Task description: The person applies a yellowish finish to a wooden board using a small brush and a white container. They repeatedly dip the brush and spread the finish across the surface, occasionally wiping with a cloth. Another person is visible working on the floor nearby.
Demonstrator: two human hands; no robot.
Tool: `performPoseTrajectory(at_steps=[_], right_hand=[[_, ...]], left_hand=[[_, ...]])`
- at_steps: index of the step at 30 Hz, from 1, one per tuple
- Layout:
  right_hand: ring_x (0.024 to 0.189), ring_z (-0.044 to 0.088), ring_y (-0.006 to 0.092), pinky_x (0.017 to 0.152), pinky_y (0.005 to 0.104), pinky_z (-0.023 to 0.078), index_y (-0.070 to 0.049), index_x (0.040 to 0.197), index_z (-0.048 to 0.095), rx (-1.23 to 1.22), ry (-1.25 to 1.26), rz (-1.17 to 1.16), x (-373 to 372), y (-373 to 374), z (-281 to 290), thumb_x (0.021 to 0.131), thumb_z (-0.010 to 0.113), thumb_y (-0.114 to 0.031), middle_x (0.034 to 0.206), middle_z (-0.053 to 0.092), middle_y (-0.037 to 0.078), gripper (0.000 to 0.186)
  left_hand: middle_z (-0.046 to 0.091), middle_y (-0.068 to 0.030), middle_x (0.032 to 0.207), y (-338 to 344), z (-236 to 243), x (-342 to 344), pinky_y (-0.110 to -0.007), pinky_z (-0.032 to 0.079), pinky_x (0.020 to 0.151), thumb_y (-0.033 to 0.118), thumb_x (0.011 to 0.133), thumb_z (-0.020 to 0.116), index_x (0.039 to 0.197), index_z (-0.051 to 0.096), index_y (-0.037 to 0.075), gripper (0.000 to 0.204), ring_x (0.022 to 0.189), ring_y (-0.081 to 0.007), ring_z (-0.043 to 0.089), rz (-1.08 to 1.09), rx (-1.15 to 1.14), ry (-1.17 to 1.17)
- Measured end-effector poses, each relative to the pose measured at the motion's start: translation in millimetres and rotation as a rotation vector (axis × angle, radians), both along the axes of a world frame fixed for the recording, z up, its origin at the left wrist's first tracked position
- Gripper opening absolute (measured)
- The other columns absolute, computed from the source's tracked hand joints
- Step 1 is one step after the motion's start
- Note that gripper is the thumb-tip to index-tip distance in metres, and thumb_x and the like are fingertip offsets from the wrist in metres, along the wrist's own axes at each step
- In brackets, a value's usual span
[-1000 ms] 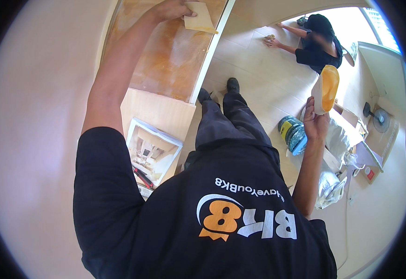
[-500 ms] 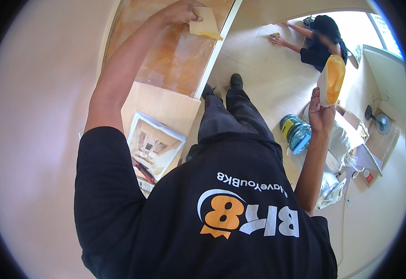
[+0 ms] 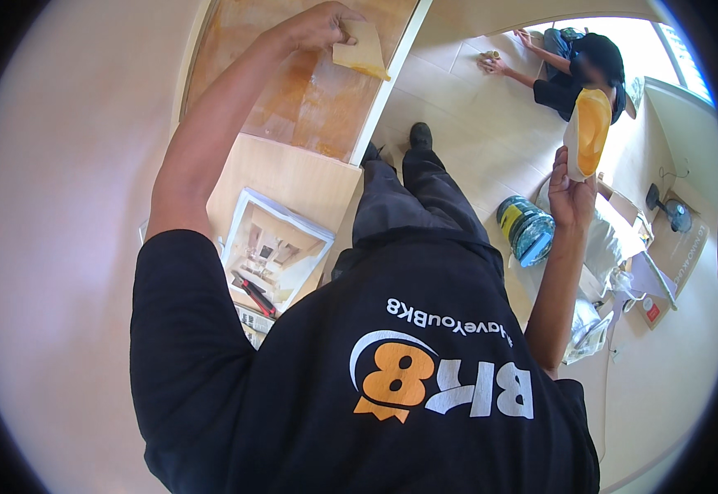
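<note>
My left hand is closed on a flat beige putty spreader with yellow paste along its lower edge. The spreader is over a brown, patchy wood panel smeared with pale and orange filler; whether its edge touches the panel I cannot tell. On the other side, my right hand grips the lower end of a white, elongated, open container. Yellow-orange paste coats its inside.
Papers with a room picture lie on a wooden surface beside red-handled pliers. Right of my legs are a green-blue pail, bags and a cardboard box near a small fan. Another person crouches on the tiled floor.
My left hand and the spreader have shifted slightly left. The container in my right hand has barely moved. The other person has shifted right, with the head turned more this way.
</note>
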State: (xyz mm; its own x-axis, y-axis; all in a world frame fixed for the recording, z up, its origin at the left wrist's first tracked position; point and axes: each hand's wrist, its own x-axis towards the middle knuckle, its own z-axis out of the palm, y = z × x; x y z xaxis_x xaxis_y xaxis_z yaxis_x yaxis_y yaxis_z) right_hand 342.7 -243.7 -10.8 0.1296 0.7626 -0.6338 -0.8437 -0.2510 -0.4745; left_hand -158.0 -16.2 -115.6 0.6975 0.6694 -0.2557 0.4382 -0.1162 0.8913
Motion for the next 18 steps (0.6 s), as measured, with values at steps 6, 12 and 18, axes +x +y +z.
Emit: performPoseTrajectory(at_steps=[6,12,18], right_hand=[[0.106,0.069,0.0303,0.081,0.0348,0.066,0.001,0.132,0.052,-0.014,-0.009,-0.011,1,0,-1,0.107,0.052,-0.023,0.119,0.063,0.021,0.035],[0.107,0.069,0.0307,0.083,0.0349,0.065,0.004,0.132,0.051,-0.003,0.059,0.006,-2,3,-2,0.107,0.051,-0.022,0.119,0.062,0.023,0.036],[0.108,0.068,0.0298,0.084,0.0352,0.065,0.003,0.133,0.05,0.019,0.056,0.034,-1,3,-2,0.106,0.052,-0.023,0.123,0.06,0.024,0.037]], left_hand=[[0.073,-0.0165,0.11,-35,13,2,-0.033,0.057,0.084,-0.003,0.088,0.067,0.133,0.065,0.003,0.045,0.097,-0.0233,0.07,0.111,-0.004,0.139],[0.073,-0.0109,0.11,-54,26,-9,-0.029,0.053,0.094,-0.013,0.086,0.06,0.123,0.07,0.002,0.041,0.101,-0.0205,0.068,0.144,-0.139,0.19],[0.074,-0.0092,0.107,-80,21,-19,-0.029,0.053,0.093,-0.017,0.083,0.055,0.12,0.071,0.0,0.043,0.1,-0.0196,0.069,0.06,0.005,0.199]])
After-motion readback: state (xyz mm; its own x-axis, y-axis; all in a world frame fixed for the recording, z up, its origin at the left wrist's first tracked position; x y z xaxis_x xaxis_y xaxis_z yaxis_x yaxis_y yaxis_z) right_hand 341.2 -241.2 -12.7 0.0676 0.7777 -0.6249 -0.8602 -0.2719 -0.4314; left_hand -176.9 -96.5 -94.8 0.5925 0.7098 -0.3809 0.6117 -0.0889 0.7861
